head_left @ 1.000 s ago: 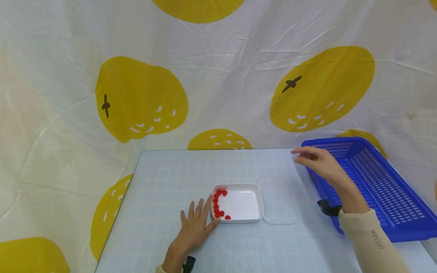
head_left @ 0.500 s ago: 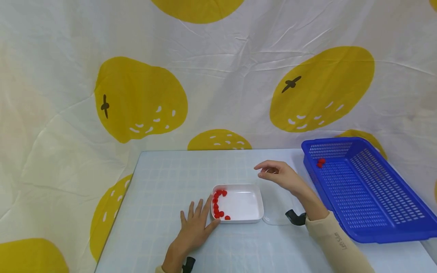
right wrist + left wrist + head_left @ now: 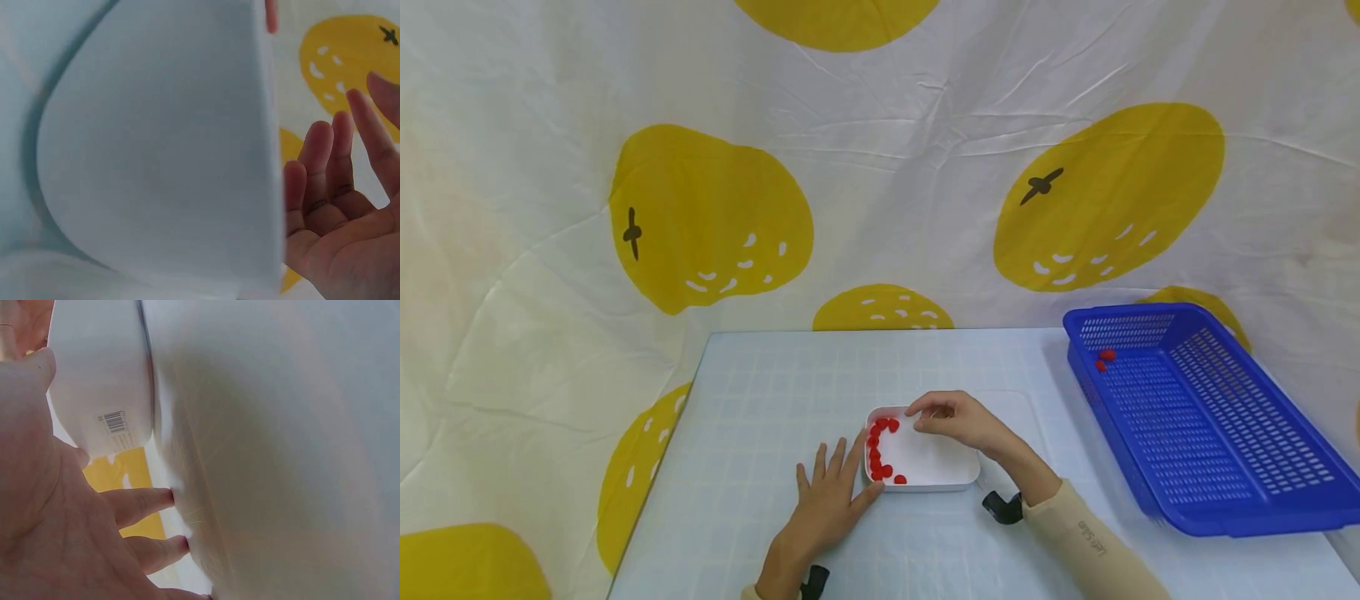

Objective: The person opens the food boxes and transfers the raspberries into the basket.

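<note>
A shallow white rectangular container (image 3: 943, 467) sits mid-table with several small red berry-like pieces (image 3: 875, 455) along its left side. My left hand (image 3: 827, 504) lies with spread fingers at its left edge, thumb and index finger against the wall; the left wrist view shows the container's barcoded side (image 3: 100, 381) by the thumb. Over the container's back right part hovers my right hand (image 3: 962, 421), its fingers loosely bent, thumb and index apart, to the right of the red pieces. The right wrist view shows that hand (image 3: 344, 206) behind the container wall (image 3: 162, 150), nothing between its fingers.
A blue perforated basket (image 3: 1217, 508) stands at the right, with red pieces (image 3: 1107, 356) in its back left corner. A clear flat lid (image 3: 1018, 408) lies right of the container, partly under my right forearm. Behind the table hangs a fruit-print cloth (image 3: 895, 208).
My right hand has moved left from above the basket to over the container, uncovering the red pieces in the basket's corner. The left hand has stayed in place.
</note>
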A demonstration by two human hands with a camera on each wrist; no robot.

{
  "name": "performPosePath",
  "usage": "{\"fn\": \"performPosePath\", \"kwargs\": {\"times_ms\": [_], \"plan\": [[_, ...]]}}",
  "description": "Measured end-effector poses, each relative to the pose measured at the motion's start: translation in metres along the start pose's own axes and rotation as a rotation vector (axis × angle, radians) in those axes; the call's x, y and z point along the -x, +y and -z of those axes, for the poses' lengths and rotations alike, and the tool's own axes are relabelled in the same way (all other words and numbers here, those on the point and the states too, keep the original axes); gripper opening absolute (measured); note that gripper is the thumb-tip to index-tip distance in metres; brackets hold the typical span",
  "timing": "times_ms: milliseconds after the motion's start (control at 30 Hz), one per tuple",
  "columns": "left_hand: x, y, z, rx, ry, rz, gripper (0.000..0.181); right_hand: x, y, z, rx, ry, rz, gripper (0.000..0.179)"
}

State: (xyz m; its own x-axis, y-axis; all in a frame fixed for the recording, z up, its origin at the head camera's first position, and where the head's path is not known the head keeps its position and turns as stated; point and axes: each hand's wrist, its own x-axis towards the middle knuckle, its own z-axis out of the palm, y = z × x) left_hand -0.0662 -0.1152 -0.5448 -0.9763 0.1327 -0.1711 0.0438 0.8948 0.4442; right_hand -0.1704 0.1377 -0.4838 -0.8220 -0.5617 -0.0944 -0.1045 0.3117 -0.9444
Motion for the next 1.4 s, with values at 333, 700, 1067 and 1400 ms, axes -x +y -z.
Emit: {"fn": "performPosePath", "kwargs": {"times_ms": [333,700,1067,1400], "plan": [[0.001,0.0,0.002,0.011,-0.011,-0.01,0.088,-0.011,0.023,-0.034,0.087,-0.102,-0.003,0.018],[0.0,-0.001,0.003,0.014,0.013,-0.03,0.088,-0.016,0.026,-0.055,0.196,-0.114,0.034,0.014],[0.001,0.0,0.003,0.017,0.023,-0.036,0.088,-0.016,0.023,-0.066,0.309,-0.089,-0.042,0.011],[0.001,-0.001,0.001,0.013,0.022,-0.029,0.088,-0.015,0.024,-0.064,0.276,-0.099,-0.026,0.008]]}}
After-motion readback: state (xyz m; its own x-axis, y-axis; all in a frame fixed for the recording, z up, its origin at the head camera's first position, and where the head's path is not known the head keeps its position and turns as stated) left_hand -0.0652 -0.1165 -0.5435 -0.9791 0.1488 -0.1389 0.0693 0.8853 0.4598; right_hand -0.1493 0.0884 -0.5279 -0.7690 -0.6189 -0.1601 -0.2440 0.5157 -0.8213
